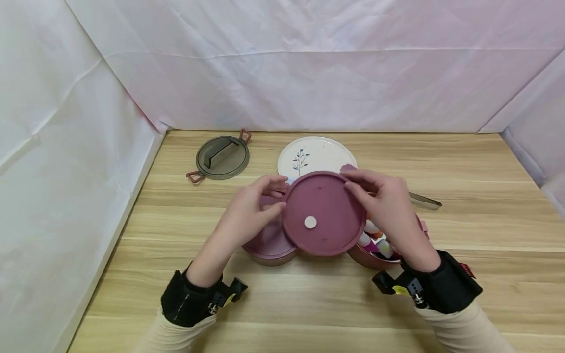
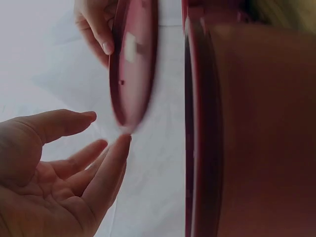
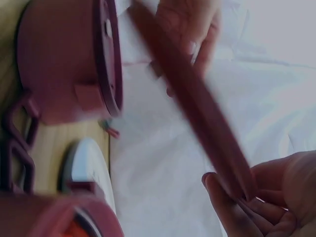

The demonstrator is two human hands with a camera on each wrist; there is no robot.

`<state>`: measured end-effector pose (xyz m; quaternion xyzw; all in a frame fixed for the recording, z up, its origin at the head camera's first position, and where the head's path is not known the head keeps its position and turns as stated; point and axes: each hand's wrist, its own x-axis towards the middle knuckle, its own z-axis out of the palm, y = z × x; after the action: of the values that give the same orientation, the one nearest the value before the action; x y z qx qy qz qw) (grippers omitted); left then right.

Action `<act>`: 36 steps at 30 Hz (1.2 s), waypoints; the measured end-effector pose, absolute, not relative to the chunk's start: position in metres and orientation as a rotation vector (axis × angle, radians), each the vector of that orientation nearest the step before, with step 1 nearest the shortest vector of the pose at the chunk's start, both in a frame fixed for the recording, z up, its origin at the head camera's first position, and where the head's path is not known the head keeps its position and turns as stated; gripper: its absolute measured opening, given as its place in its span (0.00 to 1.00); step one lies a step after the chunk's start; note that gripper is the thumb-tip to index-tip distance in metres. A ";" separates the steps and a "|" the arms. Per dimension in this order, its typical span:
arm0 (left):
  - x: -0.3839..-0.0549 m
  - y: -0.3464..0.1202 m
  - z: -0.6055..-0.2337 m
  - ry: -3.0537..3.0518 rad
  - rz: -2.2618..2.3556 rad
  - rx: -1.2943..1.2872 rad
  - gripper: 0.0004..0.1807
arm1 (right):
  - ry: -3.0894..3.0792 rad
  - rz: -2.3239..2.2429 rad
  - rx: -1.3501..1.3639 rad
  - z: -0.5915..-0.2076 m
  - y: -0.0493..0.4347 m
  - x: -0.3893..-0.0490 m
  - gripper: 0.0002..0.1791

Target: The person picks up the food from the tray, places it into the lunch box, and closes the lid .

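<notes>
A round mauve lid [image 1: 328, 201] with a small white disc on its face is held tilted above two pots. My right hand [image 1: 383, 198] pinches its right edge between thumb and fingers. My left hand [image 1: 247, 215] is at the opposite edge, its fingers relaxed and spread; in the left wrist view, a fingertip [image 2: 123, 143] is right at the lid's rim while the thumb stands apart. Below the left hand is a mauve pot [image 1: 269, 257] with a lid on it. Under the right hand, an uncovered pot [image 1: 372, 260] contains several colourful pieces, partly hidden by the forearm.
A dark see-through lid [image 1: 225, 166] with two reddish side loops lies at the back left. Behind the hands is a white plate [image 1: 326, 152] with a blue leaf print. A metal utensil [image 1: 424, 200] sticks out past the right hand. Pale cloth hangs behind the wooden table.
</notes>
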<state>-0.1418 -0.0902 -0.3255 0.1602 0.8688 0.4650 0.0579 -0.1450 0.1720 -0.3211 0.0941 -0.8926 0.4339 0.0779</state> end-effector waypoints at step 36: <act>-0.111 0.038 -0.369 2.791 0.775 0.732 0.47 | -2.659 0.965 -0.126 -0.365 0.271 -0.102 0.17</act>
<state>-0.1107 0.0376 -0.3693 0.2444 0.9314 0.2585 0.0769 -0.1024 0.2713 -0.3654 -0.0440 -0.9278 0.3367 0.1543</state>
